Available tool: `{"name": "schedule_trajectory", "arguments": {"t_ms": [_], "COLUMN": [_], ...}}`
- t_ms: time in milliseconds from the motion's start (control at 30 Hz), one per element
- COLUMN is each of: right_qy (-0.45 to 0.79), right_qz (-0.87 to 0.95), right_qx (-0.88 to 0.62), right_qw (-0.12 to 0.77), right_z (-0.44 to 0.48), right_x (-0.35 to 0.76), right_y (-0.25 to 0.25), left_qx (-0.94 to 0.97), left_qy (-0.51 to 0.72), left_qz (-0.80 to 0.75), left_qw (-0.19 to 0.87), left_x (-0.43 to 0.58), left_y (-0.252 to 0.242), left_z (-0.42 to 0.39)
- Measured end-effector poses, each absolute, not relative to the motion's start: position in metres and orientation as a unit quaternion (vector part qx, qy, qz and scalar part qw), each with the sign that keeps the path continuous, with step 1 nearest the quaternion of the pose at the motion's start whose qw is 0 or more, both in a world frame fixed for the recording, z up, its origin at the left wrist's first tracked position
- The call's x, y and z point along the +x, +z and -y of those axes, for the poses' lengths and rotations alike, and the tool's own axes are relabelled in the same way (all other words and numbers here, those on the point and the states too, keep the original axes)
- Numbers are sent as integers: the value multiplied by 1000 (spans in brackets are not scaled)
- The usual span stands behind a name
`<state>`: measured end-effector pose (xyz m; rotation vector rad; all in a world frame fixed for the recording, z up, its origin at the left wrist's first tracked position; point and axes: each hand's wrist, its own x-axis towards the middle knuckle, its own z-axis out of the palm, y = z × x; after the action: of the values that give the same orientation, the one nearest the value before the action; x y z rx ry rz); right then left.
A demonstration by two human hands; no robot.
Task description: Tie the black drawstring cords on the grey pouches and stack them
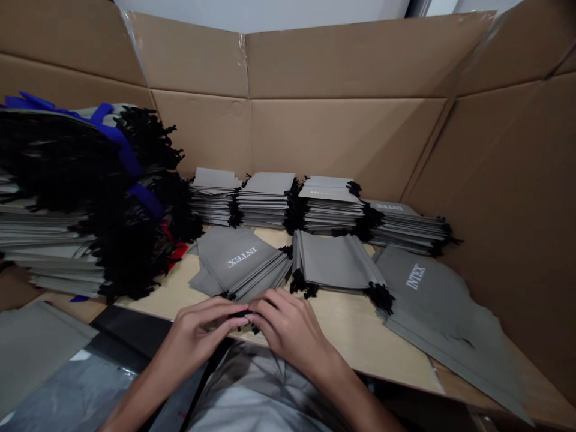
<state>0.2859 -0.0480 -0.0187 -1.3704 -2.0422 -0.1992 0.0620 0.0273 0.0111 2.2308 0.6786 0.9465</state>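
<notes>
Closest to the camera, a crinkled clear plastic bag (252, 390) lies under the person's forearms, and a flat grey sheet (31, 348) rests at the lower left. Just beyond, the left hand (198, 336) and the right hand (288, 327) meet fingertip to fingertip at the near edge of a wooden table (351, 342). Both hands are bent, with the fingers pressed down on the black cord end of a fanned pile of grey pouches (238, 264). Whether the fingers actually pinch the cord or only rest on it cannot be told, as the hands cover that spot.

The top pouch of that pile carries white lettering and lies slanted, just left of the table's middle. To its right sits a second pile (337, 261) with black cord tufts at its corners. Further right a loose spread of pouches (427, 294) slides toward the table's edge.

Behind these, four neat stacks (265, 198) stand in a row, side by side. On the left a big heap (54, 228) of pouches bristles with black cords, and a blue strap (121, 150) runs across it. Cardboard walls (337, 138) close in the back and both sides.
</notes>
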Motion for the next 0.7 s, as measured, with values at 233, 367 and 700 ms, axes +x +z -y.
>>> {"name": "schedule_trajectory", "arguments": {"t_ms": [233, 367, 700], "right_qy": [-74, -78, -59], "right_qz": [798, 797, 791], "right_qx": [-524, -521, -530], "right_qw": [288, 295, 299], "right_z": [51, 51, 50], "right_x": [285, 284, 285], "right_y": [-12, -11, -10], "left_qx": [856, 864, 860], "left_qy": [340, 352, 361], "left_qz": [-280, -261, -269], "left_qw": [272, 247, 240], "left_x": [62, 61, 58], "left_y": [11, 17, 19], "left_z": [-28, -28, -29]}}
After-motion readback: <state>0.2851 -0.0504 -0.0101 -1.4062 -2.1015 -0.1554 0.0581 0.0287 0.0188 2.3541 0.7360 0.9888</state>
